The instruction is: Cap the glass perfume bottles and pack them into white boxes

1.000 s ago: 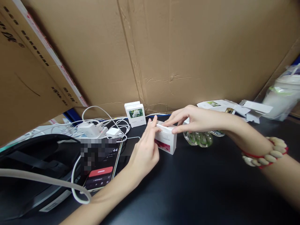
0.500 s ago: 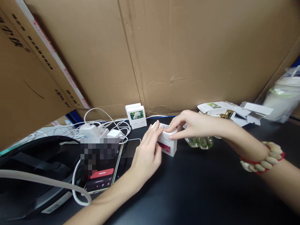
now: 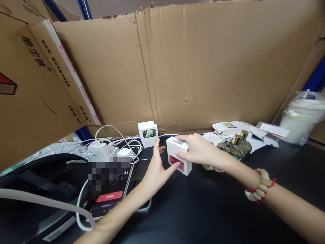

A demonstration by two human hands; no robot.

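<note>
A small white carton [image 3: 188,166] with a pink flower picture and a barcode on its top stands upright on the black tabletop. My right hand [image 3: 196,149] is closed on the carton's upper right part, thumb on the front and fingers over the top. On the other side, my left hand [image 3: 159,162] is spread open beside the carton. Its thumb reaches across the front to the pink picture; whether it presses there I cannot tell. Behind my left hand stand white boxes [image 3: 149,134], the front one with a white flower picture.
Glass bottles with gold caps [image 3: 237,145] stand on the right, before opened white packaging [image 3: 233,127]. A bagged cup [image 3: 302,112] is at far right. On the left lie a phone [image 3: 111,193], white cables and chargers [image 3: 124,152], and a black bag-like item [image 3: 38,189]. Cardboard walls [image 3: 203,67] rise behind.
My left hand has come off the carton's top and its fingers have spread apart. My right hand now grips the carton's upper right. The view has tilted up, showing more bottles.
</note>
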